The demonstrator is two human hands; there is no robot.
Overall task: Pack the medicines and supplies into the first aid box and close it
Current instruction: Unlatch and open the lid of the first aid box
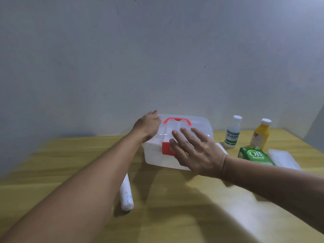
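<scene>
A see-through first aid box (177, 141) with a red handle (176, 121) sits shut on a yellow wooden table (175, 207), and the left hand (148, 126) rests on its far left corner. The right hand (194, 149) is flat with its fingers spread over the front of the box. To the right stand a white bottle (232, 131) and a yellow bottle (260, 135) behind a green box (256, 156), and a white roll (126, 193) lies near the left arm.

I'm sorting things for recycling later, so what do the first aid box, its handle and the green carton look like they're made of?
First aid box: likely translucent frosted plastic; light passes through its lid and walls.
Handle: opaque red-orange plastic, smooth, moulded in one piece.
Green carton: probably printed cardboard with a slight sheen, sharp folded edges and white lettering.
</scene>
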